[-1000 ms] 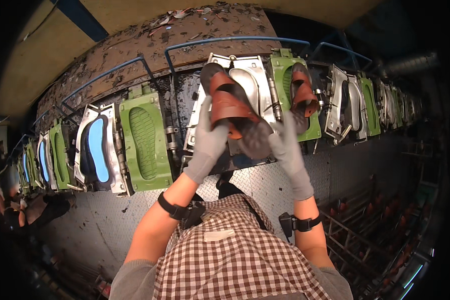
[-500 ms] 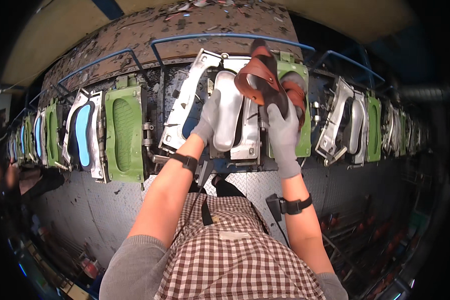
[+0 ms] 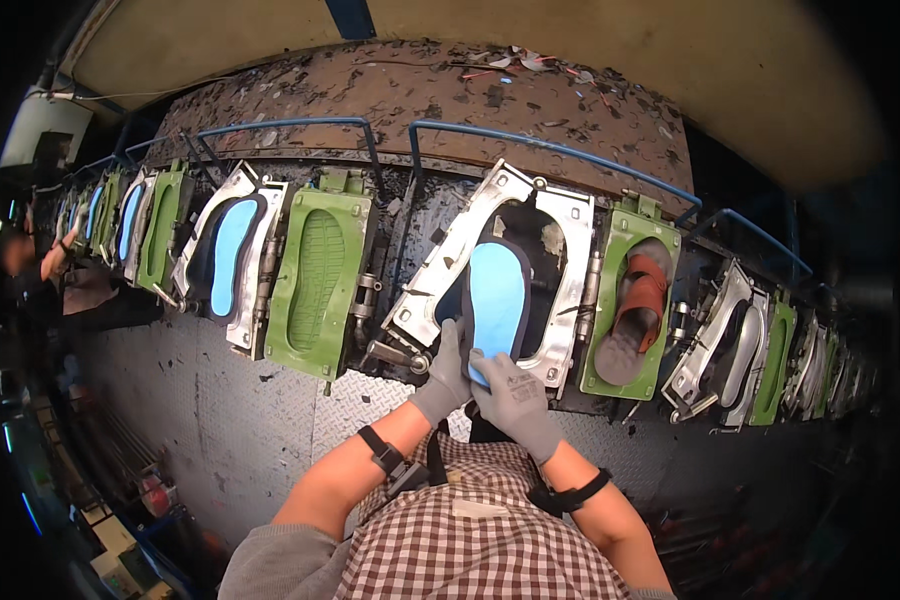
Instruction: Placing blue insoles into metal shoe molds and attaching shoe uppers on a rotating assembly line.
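Head view, landmark: I take the open metal mould [image 3: 515, 275] at the middle of the line as my reference.
Blue insole: a blue foot-shaped insole [image 3: 497, 295] lies in the mould's dark cavity, toe up, heel at the lower edge.
Left hand: my grey-gloved left hand [image 3: 444, 372] sits at the mould's lower edge, fingers spread loosely and pressed against the insole's left heel side, closed on nothing.
Right hand: my grey-gloved right hand [image 3: 516, 398] lies just below the mould, fingertips laid flat on the insole's heel, fingers together, clamping nothing.
Right of the mould: a green mould plate [image 3: 627, 300] carries a brown sandal [image 3: 636, 305], strap uppermost.
Left of the mould: a green plate with a ribbed sole pattern [image 3: 317, 270], then another metal mould holding a second blue insole [image 3: 228, 255].
Labels and packages: a small white tag [image 3: 478, 508] sits on my checked shirt below the mould; boxes at far lower left [image 3: 110, 545] are too dim to describe.
Hidden or unclear: the insole's heel tip is covered by my fingers; moulds far right of the landmark fade into dark; a person far left [image 3: 30, 270] is blurred.
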Tool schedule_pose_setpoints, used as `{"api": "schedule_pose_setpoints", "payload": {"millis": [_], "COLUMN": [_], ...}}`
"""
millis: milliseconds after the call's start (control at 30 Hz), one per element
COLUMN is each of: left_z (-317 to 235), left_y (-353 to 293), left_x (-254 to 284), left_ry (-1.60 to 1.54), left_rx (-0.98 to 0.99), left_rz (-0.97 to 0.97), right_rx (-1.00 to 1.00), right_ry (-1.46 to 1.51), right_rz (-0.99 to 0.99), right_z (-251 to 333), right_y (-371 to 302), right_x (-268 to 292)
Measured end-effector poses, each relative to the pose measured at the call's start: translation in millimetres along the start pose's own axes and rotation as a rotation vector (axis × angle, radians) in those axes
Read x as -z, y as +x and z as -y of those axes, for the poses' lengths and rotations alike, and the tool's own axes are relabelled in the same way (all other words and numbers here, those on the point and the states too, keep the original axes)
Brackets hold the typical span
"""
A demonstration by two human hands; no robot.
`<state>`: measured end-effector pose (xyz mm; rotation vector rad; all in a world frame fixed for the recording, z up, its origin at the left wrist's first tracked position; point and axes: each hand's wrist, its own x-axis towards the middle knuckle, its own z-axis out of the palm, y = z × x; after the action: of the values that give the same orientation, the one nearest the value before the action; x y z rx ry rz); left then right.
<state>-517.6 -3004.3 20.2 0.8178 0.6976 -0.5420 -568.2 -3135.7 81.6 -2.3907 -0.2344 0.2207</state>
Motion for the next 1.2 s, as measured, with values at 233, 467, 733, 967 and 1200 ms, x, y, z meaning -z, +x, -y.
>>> {"api": "schedule_pose_setpoints", "payload": {"millis": [233, 467, 733, 967, 1200], "left_z": [-46, -44, -61, 10, 63], "left_y": [24, 45, 95, 29, -17], "left_x": [-50, -57, -115, -108, -222], "left_ry": [0.449, 0.465, 0.471, 1.323, 1.639], "left_rx": [-0.182, -0.428, -0.406, -0.931, -0.617], "left_rz": [0.102, 0.413, 0.375, -0.156, 0.097], "right_rx": [-0.400, -0.576, -0.465, -0.384, -0.340], "right_ry": [0.204, 0.506, 0.035, 0.358, 0.275], "right_rz": [-0.342, -0.386, -0.453, -0.493, -0.812], "right_z": [-33, -32, -67, -109, -133], "right_y": [39, 27, 88, 14, -86], "right_x": [28, -3, 53, 69, 132]}}
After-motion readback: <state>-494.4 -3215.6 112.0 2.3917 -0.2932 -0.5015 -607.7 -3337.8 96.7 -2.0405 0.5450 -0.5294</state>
